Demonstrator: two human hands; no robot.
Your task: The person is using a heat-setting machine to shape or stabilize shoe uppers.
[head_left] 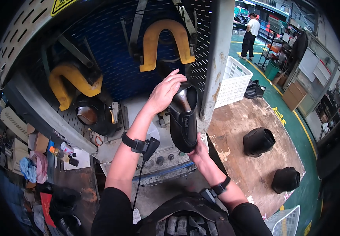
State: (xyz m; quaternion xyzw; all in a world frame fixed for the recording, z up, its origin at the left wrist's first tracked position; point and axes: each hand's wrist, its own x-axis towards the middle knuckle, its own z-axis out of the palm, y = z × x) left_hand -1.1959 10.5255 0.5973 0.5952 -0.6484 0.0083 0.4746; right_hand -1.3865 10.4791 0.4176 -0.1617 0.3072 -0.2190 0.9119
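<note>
A black shoe upper (184, 135) is in front of me, its rounded end toward me and a shiny metal form (182, 101) showing in its opening. My left hand (165, 93) lies along the far left edge of the upper with fingers stretched out and together; its thumb is hidden. Under the near rounded end, my right hand (199, 152) grips the upper, its fingers partly covered by it. Beyond my left fingers hangs a yellow U-shaped pad (166, 26) on the machine. To the left, another black upper (95, 125) surrounds a second metal form (87, 115), below another yellow pad (69, 80).
A metal post (216, 59) stands right of the shoe upper. Two black uppers (259, 142) (286, 180) rest on a worn wooden table (232, 157). Behind it are a white basket (232, 84) and black shoes (254, 90). Another person (251, 33) stands far off.
</note>
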